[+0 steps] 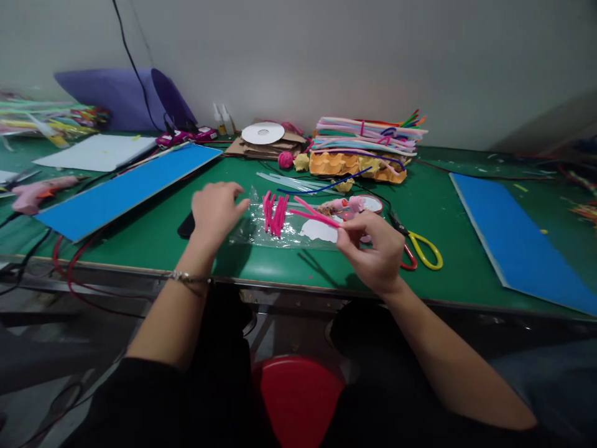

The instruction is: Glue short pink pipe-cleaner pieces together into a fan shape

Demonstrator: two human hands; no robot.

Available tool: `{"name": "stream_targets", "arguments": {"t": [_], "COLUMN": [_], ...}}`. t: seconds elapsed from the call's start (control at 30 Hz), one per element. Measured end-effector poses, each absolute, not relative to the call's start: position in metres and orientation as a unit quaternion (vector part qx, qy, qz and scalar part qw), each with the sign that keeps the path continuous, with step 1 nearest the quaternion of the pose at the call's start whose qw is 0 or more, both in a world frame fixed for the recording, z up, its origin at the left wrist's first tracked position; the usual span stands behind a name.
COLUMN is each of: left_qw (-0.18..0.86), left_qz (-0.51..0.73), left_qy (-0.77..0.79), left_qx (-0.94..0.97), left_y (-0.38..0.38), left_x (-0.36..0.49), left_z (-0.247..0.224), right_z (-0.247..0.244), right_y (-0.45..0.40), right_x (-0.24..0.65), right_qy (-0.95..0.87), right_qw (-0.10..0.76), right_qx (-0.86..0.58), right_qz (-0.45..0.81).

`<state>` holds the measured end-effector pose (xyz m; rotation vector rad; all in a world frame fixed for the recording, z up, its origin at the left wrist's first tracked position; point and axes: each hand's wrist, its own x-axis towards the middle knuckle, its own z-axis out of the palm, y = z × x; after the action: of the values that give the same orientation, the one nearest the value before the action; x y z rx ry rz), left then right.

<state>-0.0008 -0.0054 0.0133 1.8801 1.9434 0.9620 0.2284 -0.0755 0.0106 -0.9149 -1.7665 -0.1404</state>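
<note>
Two pink pipe-cleaner strands (329,221), grasped at one end by the right hand's (375,246) fingers, fork leftward, long axes mostly sideways, above clear plastic (293,235); the left hand's (215,208) fingers, released, curve over the counter (280,270).

My bare left hand (217,208) is raised, back upward, fingers loosely bent and thumb spread away from them. My bare right hand (377,250) pinches thumb against forefinger, other fingers curled. My bare left forearm (163,320) and bare right forearm (450,351) angle inward.
</note>
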Motion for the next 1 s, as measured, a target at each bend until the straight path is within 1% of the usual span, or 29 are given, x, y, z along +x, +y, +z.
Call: {"name": "stream_targets", "arguments": {"t": [0.03,0.07,0.1,0.13,0.17,0.2,0.33,0.43,0.47,0.53,0.57,0.6,0.63,0.7,0.77,0.8,0.93,1.0], "left_qw": [0.075,0.046,0.051,0.079,0.11,0.117,0.119,0.113,0.099,0.015,-0.009,-0.004,0.034,0.198,0.348,0.399,0.567,0.614], "left_qz": [0.308,0.277,0.237,0.198,0.169,0.161,0.19,0.207,0.216,0.268,0.291,0.303,0.31,0.305,0.324,0.349,0.41,0.464], "left_qy": [0.706,0.737,0.768,0.794,0.804,0.804,0.79,0.777,0.767,0.708,0.669,0.623,0.572,0.491,0.448,0.427,0.296,0.266], "left_qx": [0.633,0.615,0.593,0.57,0.56,0.561,0.571,0.584,0.596,0.653,0.684,0.721,0.759,0.792,0.757,0.732,0.651,0.581], "left_y": [0.002,0.008,0.013,0.017,0.02,0.022,0.027,0.025,0.022,0.01,0.002,-0.008,-0.017,-0.035,-0.048,-0.052,-0.054,-0.052], "left_x": [-0.01,-0.017,-0.023,-0.027,-0.03,-0.032,-0.039,-0.038,-0.034,-0.021,-0.012,-0.001,0.01,0.029,0.043,0.048,0.059,0.064], "left_z": [0.011,0.008,0.004,0.0,-0.004,-0.008,-0.015,-0.011,-0.007,0.003,0.008,0.014,0.019,0.026,0.029,0.028,0.016,0.009], "right_z": [0.011,0.011,0.011,0.012,0.012,0.012,0.012,0.011,0.01,0.01,0.009,0.009,0.009,0.008,0.007,0.007,0.005,0.005], "right_y": [-0.075,-0.075,-0.075,-0.075,-0.075,-0.075,-0.076,-0.075,-0.074,-0.073,-0.072,-0.072,-0.071,-0.072,-0.073,-0.073,-0.075,-0.076], "right_x": [0.228,0.228,0.228,0.228,0.229,0.229,0.23,0.23,0.23,0.229,0.229,0.229,0.229,0.229,0.23,0.23,0.229,0.229], "right_qy": [-0.745,-0.748,-0.749,-0.75,-0.75,-0.749,-0.748,-0.735,-0.728,-0.714,-0.708,-0.703,-0.7,-0.702,-0.714,-0.723,-0.754,-0.763], "right_qw": [0.542,0.541,0.539,0.539,0.539,0.54,0.539,0.549,0.556,0.57,0.577,0.583,0.587,0.586,0.574,0.565,0.531,0.525], "right_qx": [-0.384,-0.382,-0.38,-0.38,-0.38,-0.38,-0.383,-0.392,-0.394,-0.395,-0.393,-0.391,-0.388,-0.382,-0.377,-0.374,-0.358,-0.348], "right_qz": [-0.057,-0.055,-0.055,-0.055,-0.057,-0.057,-0.054,-0.067,-0.076,-0.096,-0.107,-0.116,-0.123,-0.132,-0.135,-0.135,-0.147,-0.144]}}
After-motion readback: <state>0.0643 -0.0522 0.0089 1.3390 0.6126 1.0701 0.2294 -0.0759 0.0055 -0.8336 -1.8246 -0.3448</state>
